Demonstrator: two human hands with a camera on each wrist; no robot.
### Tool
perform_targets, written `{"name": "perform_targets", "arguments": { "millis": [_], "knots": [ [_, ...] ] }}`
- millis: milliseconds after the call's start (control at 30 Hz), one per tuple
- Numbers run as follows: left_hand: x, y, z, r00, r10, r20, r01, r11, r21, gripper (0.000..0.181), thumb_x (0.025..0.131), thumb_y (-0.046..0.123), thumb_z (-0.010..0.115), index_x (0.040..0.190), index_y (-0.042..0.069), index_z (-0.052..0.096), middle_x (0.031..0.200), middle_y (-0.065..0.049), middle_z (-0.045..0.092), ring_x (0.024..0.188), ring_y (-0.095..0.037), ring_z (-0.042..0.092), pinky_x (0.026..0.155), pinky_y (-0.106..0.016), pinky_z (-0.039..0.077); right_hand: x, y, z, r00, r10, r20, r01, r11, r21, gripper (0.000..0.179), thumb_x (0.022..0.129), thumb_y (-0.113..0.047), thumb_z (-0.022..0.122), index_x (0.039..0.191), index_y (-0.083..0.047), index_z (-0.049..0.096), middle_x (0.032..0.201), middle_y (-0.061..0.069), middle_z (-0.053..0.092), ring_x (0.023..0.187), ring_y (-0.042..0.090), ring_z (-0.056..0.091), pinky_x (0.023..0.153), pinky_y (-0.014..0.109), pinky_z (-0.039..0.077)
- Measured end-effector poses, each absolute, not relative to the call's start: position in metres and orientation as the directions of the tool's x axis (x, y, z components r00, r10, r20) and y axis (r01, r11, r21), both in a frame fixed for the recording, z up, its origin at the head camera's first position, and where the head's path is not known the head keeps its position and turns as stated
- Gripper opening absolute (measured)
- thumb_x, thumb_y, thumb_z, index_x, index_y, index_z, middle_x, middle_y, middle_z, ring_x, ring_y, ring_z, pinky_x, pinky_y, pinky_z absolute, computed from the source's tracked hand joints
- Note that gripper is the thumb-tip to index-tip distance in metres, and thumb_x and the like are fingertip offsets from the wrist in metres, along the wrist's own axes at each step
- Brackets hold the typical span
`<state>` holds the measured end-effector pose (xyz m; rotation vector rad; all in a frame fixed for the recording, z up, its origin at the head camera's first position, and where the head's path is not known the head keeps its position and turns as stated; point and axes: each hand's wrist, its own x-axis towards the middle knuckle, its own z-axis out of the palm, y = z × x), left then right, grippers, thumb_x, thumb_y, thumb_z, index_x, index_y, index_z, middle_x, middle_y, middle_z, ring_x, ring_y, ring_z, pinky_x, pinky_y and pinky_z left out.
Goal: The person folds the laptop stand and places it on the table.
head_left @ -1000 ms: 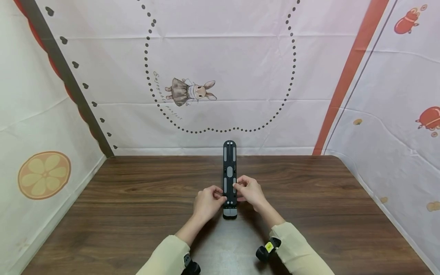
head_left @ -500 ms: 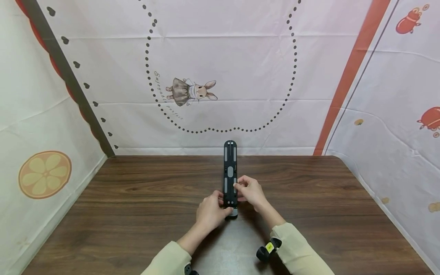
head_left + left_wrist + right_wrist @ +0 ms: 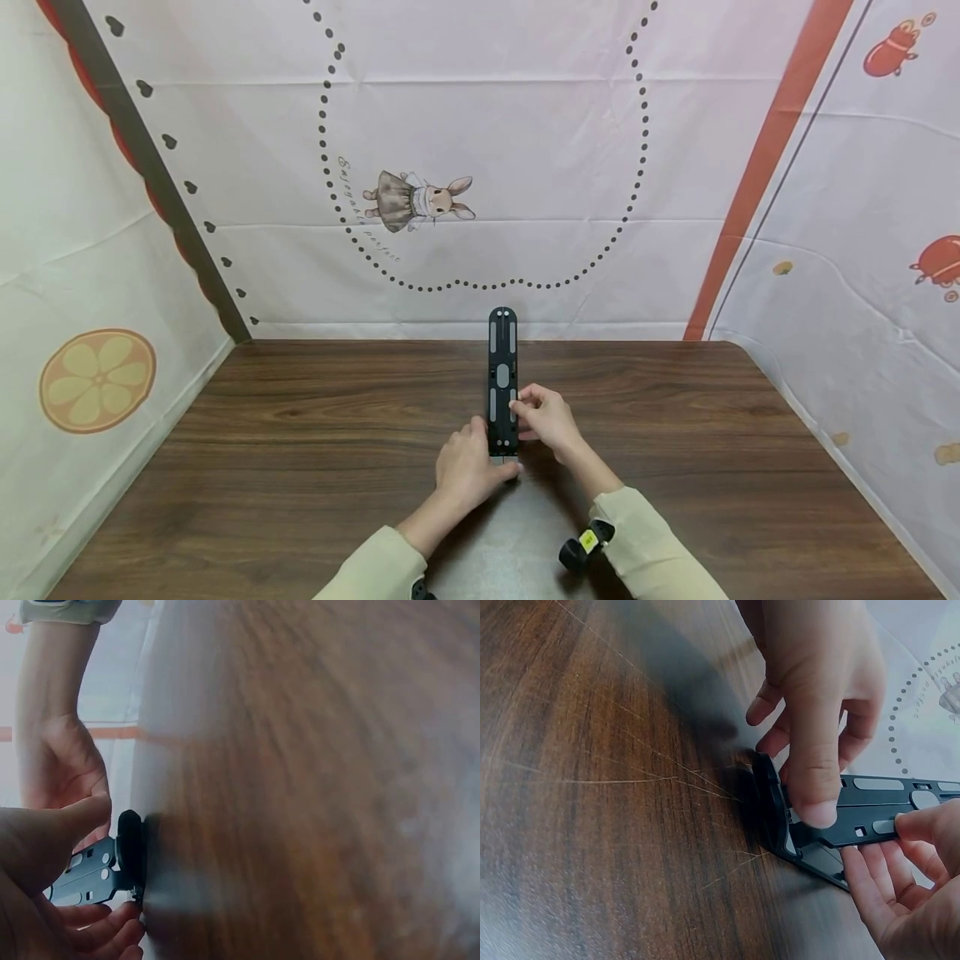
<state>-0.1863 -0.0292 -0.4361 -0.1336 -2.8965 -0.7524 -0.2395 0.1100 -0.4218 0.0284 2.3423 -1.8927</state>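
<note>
Black stand (image 3: 502,354), seemingly mid-adjustment
Right hand (image 3: 548,421) pinches its three-o'clock edge; left hand (image 3: 467,469) spreads at six; next likely needs steadiness.

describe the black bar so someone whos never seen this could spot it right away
On the brown table, find the left hand and right hand. They hold the black bar between them, its length pointing away from the person. Unlike the black wrist camera by the right sleeve, it is long and carries grey pads.
</note>
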Motion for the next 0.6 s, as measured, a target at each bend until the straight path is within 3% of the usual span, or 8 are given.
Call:
{"name": "perform_targets", "arguments": {
  "millis": [600],
  "knots": [
    [-0.1898, -0.0248, -0.4357, -0.989, 0.060, 0.136, 0.113, 0.899, 0.424, 0.072, 0.056, 0.050, 0.083, 0.100, 0.008, 0.045, 0.080, -0.005, 0.054, 0.071, -0.022, 0.053, 0.055, -0.033, 0.041, -0.2393, 0.1097, -0.4201, -0.991, -0.051, -0.126, 0.112, 0.222, -0.969, 0.009, 0.089, -0.011, 0.058, 0.093, -0.003, 0.059, 0.086, 0.013, 0.057, 0.069, 0.018, 0.065, 0.068, 0.043, 0.055]
  ]
}}
